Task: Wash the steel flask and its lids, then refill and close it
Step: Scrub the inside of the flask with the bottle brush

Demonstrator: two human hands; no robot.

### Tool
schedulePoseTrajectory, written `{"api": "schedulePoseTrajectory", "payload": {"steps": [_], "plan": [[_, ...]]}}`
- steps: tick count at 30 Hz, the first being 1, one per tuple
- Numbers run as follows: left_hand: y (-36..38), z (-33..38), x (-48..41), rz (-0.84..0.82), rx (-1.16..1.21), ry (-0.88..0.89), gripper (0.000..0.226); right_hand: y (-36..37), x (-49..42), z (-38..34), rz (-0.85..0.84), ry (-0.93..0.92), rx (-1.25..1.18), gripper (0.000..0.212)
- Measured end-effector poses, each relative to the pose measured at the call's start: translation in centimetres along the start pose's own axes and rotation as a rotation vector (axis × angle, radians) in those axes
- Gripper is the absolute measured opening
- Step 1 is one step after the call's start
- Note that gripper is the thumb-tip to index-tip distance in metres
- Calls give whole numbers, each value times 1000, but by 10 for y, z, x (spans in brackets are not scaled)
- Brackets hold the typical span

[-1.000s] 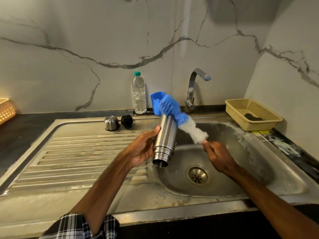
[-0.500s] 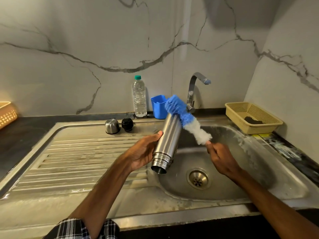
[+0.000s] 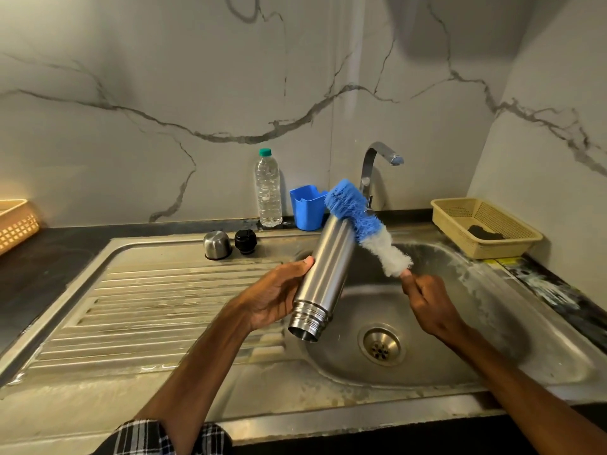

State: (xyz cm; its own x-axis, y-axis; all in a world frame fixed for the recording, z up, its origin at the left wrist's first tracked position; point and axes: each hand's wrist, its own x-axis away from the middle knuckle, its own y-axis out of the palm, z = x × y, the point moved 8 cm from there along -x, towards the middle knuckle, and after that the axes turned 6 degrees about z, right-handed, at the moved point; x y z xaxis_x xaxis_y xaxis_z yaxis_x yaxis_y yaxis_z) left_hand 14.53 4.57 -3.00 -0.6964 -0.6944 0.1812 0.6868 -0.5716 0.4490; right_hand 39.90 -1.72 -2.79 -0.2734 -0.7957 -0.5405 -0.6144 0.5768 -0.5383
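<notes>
Big stainless steel sink w/ ribbed drainboard (image 3: 157, 300) is taking up most of the counter, round basin on the rt w/ drain (image 3: 382, 345) at its bottom. Chrome tap (image 3: 377, 165) is standing at the back, w/ a beige plastic basket (image 3: 486, 224) sitting on the rt counter, a dark lump lying in it. Clear plastic water bottle w/ green cap (image 3: 268, 188) and a blue plastic cup (image 3: 307, 208) are standing by the wall; no label readable. Cylindrical brushed-steel flask (image 3: 323, 274) is tilting over the basin, threaded mouth pointing down-left, held by left hand (image 3: 276, 300), fingers wrapping its lower body. Right hand (image 3: 427, 300) is gripping the handle end of a blue & white bristle bottle brush (image 3: 364, 224), blue bristles touching the flask's base. Small steel cup lid (image 3: 216, 244) and black stopper (image 3: 245, 241) are sitting side by side on the drainboard, well behind the flask.
</notes>
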Motion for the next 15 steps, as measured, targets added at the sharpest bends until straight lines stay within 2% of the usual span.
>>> {"api": "schedulePoseTrajectory", "payload": {"steps": [2, 6, 10, 15], "plan": [[2, -3, -2, -23, 31, -24, 79, -1, 0, -2, 7, -7, 2, 51], [9, -11, -2, -74, 124, -83, 62, 3, 1, 4, -24, 29, 34, 49], [8, -15, -9, -41, 52, -56, 71, 6, 1, 4, -34, -9, 78, 51], [0, -20, -8, 102, -68, -71, 83, 5, 1, 0, -33, -40, 123, 53]]}}
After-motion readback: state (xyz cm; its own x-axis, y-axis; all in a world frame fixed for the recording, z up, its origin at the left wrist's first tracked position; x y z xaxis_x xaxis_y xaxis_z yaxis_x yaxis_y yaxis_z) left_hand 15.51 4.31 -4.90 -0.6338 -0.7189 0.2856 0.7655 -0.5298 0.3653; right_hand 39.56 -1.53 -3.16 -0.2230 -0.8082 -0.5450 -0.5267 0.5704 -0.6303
